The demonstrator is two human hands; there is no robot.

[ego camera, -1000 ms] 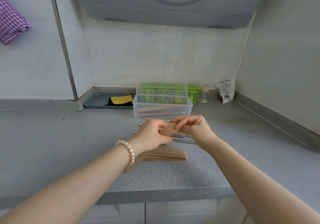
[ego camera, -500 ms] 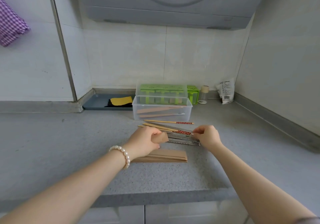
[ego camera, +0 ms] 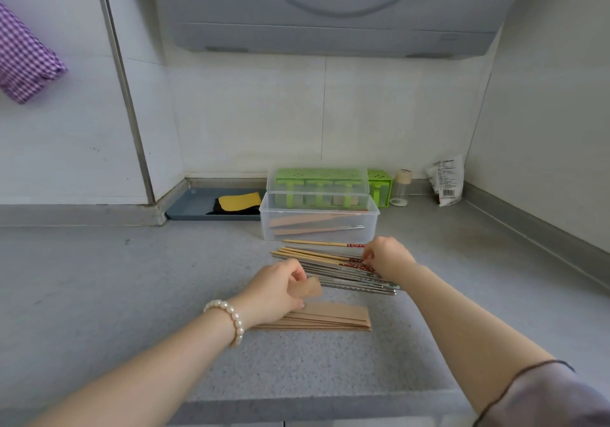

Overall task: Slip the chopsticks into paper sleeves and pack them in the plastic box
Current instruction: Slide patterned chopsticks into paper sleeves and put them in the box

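Several loose chopsticks (ego camera: 325, 258), wooden ones with red patterned ends and metal ones, lie in a heap on the grey counter. My right hand (ego camera: 389, 258) reaches onto their right ends and pinches the red tips. My left hand (ego camera: 277, 289) holds one brown paper sleeve (ego camera: 308, 288) just above a flat stack of paper sleeves (ego camera: 333, 319). Behind the heap stands the clear plastic box (ego camera: 318, 222), open, with sleeved chopsticks lying inside.
A clear lidded container with green holders (ego camera: 318, 184) sits behind the box. A grey tray with a yellow cloth (ego camera: 236, 202) is at the back left, a small jar (ego camera: 401, 187) and a packet (ego camera: 445, 180) at the back right. The counter edge runs near my forearms.
My hands have parted: the right one moved away from the sleeve to the red chopstick ends, while the left keeps the sleeve and has lowered toward the stack.
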